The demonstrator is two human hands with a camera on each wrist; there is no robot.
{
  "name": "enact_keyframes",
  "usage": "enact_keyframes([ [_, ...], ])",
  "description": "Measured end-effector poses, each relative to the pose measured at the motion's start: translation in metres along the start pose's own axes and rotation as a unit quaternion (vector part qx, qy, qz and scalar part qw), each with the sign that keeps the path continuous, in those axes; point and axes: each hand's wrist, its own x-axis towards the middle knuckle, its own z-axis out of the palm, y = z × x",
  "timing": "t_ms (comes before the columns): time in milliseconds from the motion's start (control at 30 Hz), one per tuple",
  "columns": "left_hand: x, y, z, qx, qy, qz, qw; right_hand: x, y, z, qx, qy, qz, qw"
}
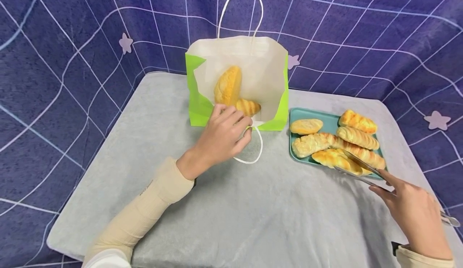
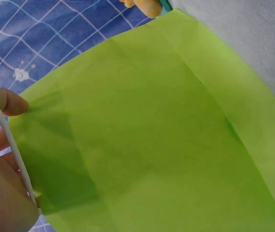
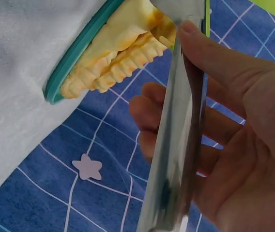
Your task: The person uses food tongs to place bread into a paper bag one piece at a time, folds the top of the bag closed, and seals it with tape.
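A green paper bag with a white inside stands with its mouth facing me. My left hand grips its front rim, fingers curled over the edge; the left wrist view shows the thumb on the green paper and the white handle across the hand. Inside the bag lie a cut bread loaf and a striped roll. My right hand holds metal tongs, their tips apart over a glossy yellow bread at the tray's front edge.
The teal tray right of the bag carries several breads, among them a small oval bun and a ridged roll. A grey cloth covers the table. Blue patterned fabric surrounds it at the back and sides.
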Motion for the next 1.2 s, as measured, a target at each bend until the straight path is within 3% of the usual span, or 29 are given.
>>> enact_keyframes([
  [300,-0.001,0.0,0.001,0.001,-0.006,0.006,1.0,0.001,-0.001,0.001,0.034,0.033,-0.031,0.9984],
  [567,-0.001,0.0,-0.001,-0.001,-0.007,0.004,1.0,-0.004,-0.004,-0.004,0.019,0.037,0.011,0.9991],
  [767,-0.002,0.0,-0.001,-0.002,-0.007,0.001,1.0,-0.002,-0.011,-0.01,0.028,0.079,0.051,0.9952],
  [1200,-0.002,0.0,0.0,0.001,-0.007,0.004,1.0,-0.003,-0.019,-0.01,0.067,0.165,0.053,0.9825],
])
